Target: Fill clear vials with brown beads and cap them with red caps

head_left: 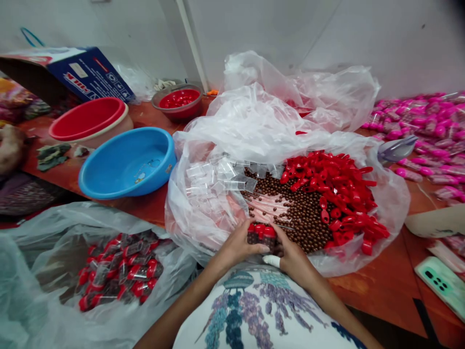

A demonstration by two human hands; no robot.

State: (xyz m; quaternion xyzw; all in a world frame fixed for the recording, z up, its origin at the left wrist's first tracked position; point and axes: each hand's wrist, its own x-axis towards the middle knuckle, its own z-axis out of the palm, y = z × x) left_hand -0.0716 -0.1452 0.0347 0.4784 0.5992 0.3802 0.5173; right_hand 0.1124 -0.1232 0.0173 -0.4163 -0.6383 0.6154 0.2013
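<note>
Close to my body, my left hand [239, 245] and my right hand [291, 254] clasp a small group of red-capped containers [268, 232] between them. The containers are clear with dark contents; my fingers partly hide them. White wrapping covers one finger of my right hand. Just beyond lie loose brown chocolate balls [308, 218] on a plastic sheet. Clear empty plastic containers [207, 177] are heaped left of the balls, and red spoon-shaped plastic pieces [327, 179] are piled on the right.
Filled red-capped containers lie in a plastic bag [69, 213] at lower left. A blue basin [98, 177], red basin [87, 118] and milk carton [87, 75] stand at left. At right are pink-capped tubes [432, 121], a scoop [397, 148] and a phone [443, 286].
</note>
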